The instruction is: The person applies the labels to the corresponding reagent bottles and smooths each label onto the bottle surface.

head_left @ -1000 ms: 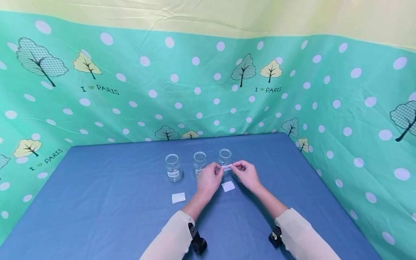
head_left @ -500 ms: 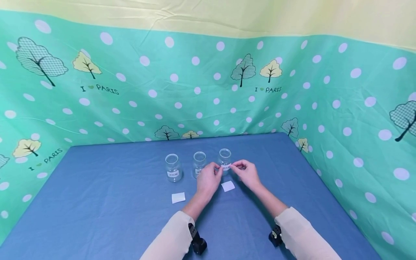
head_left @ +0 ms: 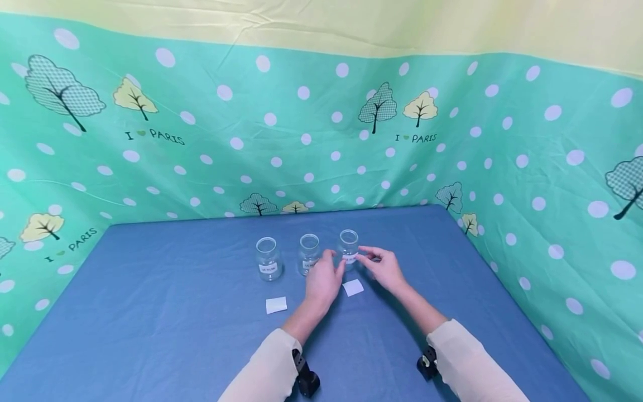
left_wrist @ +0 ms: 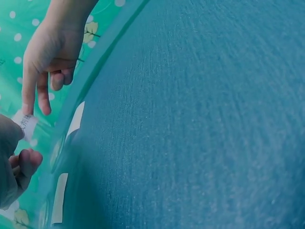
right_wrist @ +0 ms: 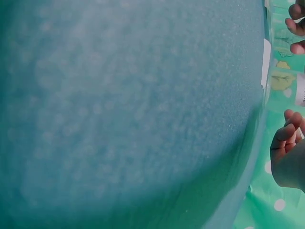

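Three clear glass jars stand upright in a row: a left jar [head_left: 268, 257], a middle jar [head_left: 308, 245] and a right jar [head_left: 349, 240]. A white label [head_left: 349, 258] with dark writing lies against the right jar's front. My left hand [head_left: 322, 283] is at the label's left end, thumb touching it, fingers spread apart. At its right end, my right hand [head_left: 387, 272] touches the label with a fingertip; its other fingers are loosely bent. The left wrist view shows both hands by the label [left_wrist: 28, 126]. Writing labels are also on the left and middle jars, the middle one partly hidden.
A small white paper square [head_left: 354, 287] lies in front of the right jar, and another paper piece [head_left: 276, 305] in front of the left jar. Blue cloth [head_left: 176, 312] covers the table. A green dotted curtain [head_left: 211, 111] hangs behind and at both sides.
My left fingers have spread away from the label's left end, where they were close together. My right fingertips have parted slightly. Jars and paper pieces stay in place.
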A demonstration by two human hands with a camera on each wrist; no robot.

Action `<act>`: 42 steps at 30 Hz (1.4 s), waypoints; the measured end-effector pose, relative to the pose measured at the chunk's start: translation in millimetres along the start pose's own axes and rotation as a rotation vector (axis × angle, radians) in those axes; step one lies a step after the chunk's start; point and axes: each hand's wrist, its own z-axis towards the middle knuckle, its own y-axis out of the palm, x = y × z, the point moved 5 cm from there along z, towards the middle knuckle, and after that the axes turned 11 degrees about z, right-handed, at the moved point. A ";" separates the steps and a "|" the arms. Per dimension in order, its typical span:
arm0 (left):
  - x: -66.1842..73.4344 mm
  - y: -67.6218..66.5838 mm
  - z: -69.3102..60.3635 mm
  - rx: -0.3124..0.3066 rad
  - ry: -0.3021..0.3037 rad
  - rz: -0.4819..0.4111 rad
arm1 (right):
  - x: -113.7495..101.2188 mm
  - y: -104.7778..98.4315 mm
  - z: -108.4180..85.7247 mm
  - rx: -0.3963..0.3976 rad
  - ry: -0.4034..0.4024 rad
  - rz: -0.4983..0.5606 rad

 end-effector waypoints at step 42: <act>-6.9 9.9 3.6 -0.054 -0.031 0.005 | -14.0 0.1 -2.6 -0.095 -0.013 0.026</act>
